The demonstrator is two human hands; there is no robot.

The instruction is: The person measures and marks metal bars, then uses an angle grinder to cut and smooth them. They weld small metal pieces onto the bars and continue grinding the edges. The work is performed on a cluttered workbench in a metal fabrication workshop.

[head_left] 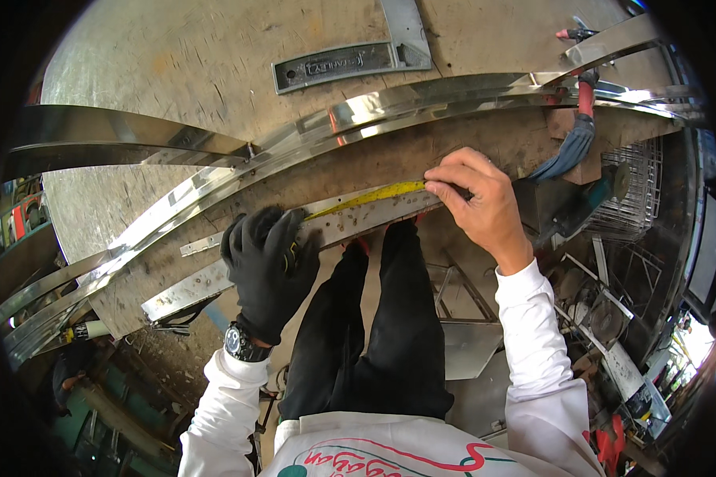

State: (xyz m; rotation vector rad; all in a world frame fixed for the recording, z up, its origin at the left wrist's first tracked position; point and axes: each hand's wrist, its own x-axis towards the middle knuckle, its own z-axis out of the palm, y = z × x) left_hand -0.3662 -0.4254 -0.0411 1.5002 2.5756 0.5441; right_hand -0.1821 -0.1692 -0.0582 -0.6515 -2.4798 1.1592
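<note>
At the near edge of a brown wooden worktable (pixel 159 63), a black-gloved left hand (pixel 270 262) is curled round a black-and-yellow tape measure case (pixel 291 256), mostly hidden by its fingers. To its right, the bare right hand (pixel 477 199) pinches the far-right end of the thin yellow metal tape blade (pixel 366 199) between thumb and fingertips. Blade spans the gap between the hands, above or along a long pale-grey, spotted metal strip (pixel 191 290) at the near edge; I can't tell whether it touches.

Beyond it, long shiny silver metal bars (pixel 310 131) run from near left to far right. Farther off lies a grey metal square with a dark handle (pixel 334 70). On the right, I get a red-handled clamp (pixel 585 99), a crumpled blue-grey cloth (pixel 571 147) just below it, and a dark-green power tool (pixel 581 211).

Step in hand, as I read it: handling a short drawn-out length of tape, either to measure or to put it away; one view doesn't settle which. If measuring, I'd say the next move calls for a firm pinch, blade flat and straight against a chosen bar, case steady. Risk I'd flag: blade twisting, or springing back if the right fingertips slip.
</note>
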